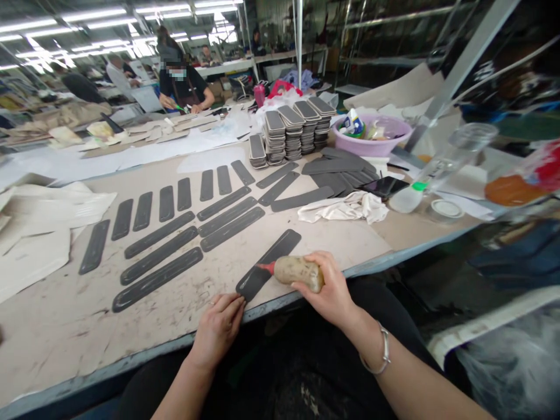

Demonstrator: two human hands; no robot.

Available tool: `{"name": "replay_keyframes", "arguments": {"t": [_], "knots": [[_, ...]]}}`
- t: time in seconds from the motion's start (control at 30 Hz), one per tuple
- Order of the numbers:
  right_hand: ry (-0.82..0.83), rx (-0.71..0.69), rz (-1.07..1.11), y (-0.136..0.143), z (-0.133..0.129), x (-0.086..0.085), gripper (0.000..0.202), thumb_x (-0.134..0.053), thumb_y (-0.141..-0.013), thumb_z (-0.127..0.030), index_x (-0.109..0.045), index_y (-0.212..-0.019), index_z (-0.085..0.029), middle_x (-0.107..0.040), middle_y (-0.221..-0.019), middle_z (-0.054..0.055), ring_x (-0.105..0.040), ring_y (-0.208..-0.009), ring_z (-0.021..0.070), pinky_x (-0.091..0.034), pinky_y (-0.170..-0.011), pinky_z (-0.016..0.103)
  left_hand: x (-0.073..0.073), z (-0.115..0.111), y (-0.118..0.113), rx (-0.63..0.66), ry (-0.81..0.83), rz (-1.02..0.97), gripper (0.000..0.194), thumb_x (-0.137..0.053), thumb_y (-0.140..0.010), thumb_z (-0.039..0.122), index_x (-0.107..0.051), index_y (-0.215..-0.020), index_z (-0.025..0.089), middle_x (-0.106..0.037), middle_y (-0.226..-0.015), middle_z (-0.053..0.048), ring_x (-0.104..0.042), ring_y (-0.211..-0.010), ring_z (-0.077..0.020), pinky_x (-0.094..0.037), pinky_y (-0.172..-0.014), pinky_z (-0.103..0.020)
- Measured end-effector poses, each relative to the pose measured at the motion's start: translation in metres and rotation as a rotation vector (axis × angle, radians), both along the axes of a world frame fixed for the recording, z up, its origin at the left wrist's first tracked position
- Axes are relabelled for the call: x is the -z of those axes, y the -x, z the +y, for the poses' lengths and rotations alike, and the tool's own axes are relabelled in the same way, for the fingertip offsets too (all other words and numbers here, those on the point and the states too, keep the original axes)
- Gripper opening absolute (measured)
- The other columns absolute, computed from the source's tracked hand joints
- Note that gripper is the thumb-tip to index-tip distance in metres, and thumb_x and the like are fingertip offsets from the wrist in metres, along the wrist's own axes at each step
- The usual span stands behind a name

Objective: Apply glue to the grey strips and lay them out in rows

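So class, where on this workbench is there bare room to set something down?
Bare bench lies left of the left hand, below the long strips. Another patch sits between the cloth and the right hand. The far end around the stacks is crowded.

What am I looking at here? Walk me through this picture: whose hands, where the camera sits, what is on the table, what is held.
There is no machine. A person wears the camera on their head, so it looks down at their own two hands. The right hand grips a worn brush whose red tip touches a dark flat strip at the edge of the worktable. The left hand presses down that strip's near end. More dark strips lie in rows, with stacks, a white cloth and a purple basin behind. Other people work further back.
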State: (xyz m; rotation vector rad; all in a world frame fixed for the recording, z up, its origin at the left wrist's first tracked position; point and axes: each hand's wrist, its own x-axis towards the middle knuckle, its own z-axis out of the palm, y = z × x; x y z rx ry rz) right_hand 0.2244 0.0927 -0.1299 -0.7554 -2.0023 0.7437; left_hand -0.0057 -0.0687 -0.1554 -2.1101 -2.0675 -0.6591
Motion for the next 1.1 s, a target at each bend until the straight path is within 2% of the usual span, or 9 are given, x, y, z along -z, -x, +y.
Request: {"name": "replay_keyframes", "arguments": {"t": [0.13,0.4,0.5,0.67,0.77,0.87,0.93,1.1], "knots": [[0.039,-0.171,-0.058,0.008,-0.017,-0.001,0.05,-0.074,-0.072,-0.031,-0.048,-0.115,-0.025,-0.051,-0.11,0.009,-0.053,-0.105,0.0257,-0.049,-0.09,0.041,0.001,-0.001,0.0,-0.005,0.019,-0.014,0.018,-0.05,-0.09,0.022,-0.066,-0.096,0.019,-0.066,-0.098,-0.008,-0.062,-0.085,-0.0169,-0.053,-0.08,-0.033],[0.105,-0.24,-0.131,-0.002,-0.02,-0.005,0.05,-0.074,-0.073,-0.032,-0.049,-0.115,-0.026,-0.052,-0.111,0.007,-0.054,-0.103,0.0234,-0.05,-0.088,0.038,0.003,0.001,0.001,-0.002,0.022,-0.038,0.016,-0.052,-0.089,0.02,-0.065,-0.096,0.019,-0.065,-0.095,-0.007,-0.06,-0.085,-0.0171,-0.052,-0.08,-0.031],[0.085,-0.153,-0.142,-0.012,-0.012,-0.006,0.047,-0.073,-0.074,-0.031,-0.049,-0.114,-0.026,-0.052,-0.11,0.007,-0.054,-0.102,0.0241,-0.05,-0.088,0.04,0.001,0.0,0.0,-0.005,0.033,-0.052,0.015,-0.053,-0.088,0.02,-0.065,-0.096,0.019,-0.065,-0.097,-0.007,-0.06,-0.085,-0.0169,-0.051,-0.081,-0.031],[-0.013,0.138,-0.135,-0.023,0.012,-0.004,0.043,-0.071,-0.076,-0.031,-0.05,-0.113,-0.025,-0.054,-0.107,0.008,-0.054,-0.103,0.0259,-0.049,-0.09,0.042,-0.002,0.002,-0.002,-0.028,0.018,-0.046,0.013,-0.055,-0.086,0.023,-0.066,-0.094,0.02,-0.064,-0.097,-0.007,-0.06,-0.084,-0.0186,-0.051,-0.08,-0.033],[-0.018,0.303,-0.18,-0.024,0.022,-0.003,0.041,-0.068,-0.077,-0.031,-0.05,-0.114,-0.024,-0.052,-0.11,0.009,-0.055,-0.104,0.0271,-0.049,-0.09,0.043,-0.001,0.004,-0.002,-0.034,0.015,-0.036,0.012,-0.056,-0.086,0.025,-0.065,-0.092,0.019,-0.064,-0.095,-0.007,-0.059,-0.084,-0.0186,-0.051,-0.078,-0.033],[-0.037,0.374,-0.179,-0.02,0.025,-0.001,0.041,-0.068,-0.078,-0.032,-0.051,-0.115,-0.024,-0.05,-0.113,0.01,-0.054,-0.105,0.028,-0.05,-0.089,0.044,0.001,0.004,-0.001,-0.027,0.014,-0.029,0.013,-0.055,-0.087,0.026,-0.065,-0.092,0.018,-0.063,-0.095,-0.007,-0.059,-0.083,-0.0176,-0.05,-0.078,-0.032],[-0.047,0.297,-0.115,-0.016,0.022,0.0,0.043,-0.069,-0.077,-0.033,-0.05,-0.114,-0.024,-0.051,-0.111,0.009,-0.054,-0.105,0.0269,-0.05,-0.089,0.043,0.002,0.005,-0.001,-0.024,0.011,-0.021,0.014,-0.054,-0.088,0.027,-0.064,-0.092,0.018,-0.063,-0.095,-0.007,-0.059,-0.083,-0.017,-0.05,-0.078,-0.031],[-0.004,-0.044,-0.048,-0.004,0.007,-0.001,0.047,-0.073,-0.074,-0.031,-0.048,-0.113,-0.026,-0.053,-0.108,0.006,-0.054,-0.104,0.0238,-0.05,-0.09,0.04,0.002,0.007,-0.003,-0.05,0.014,-0.012,0.017,-0.052,-0.089,0.029,-0.064,-0.088,0.017,-0.062,-0.091,-0.006,-0.06,-0.08,-0.0158,-0.05,-0.075,-0.029]]}}
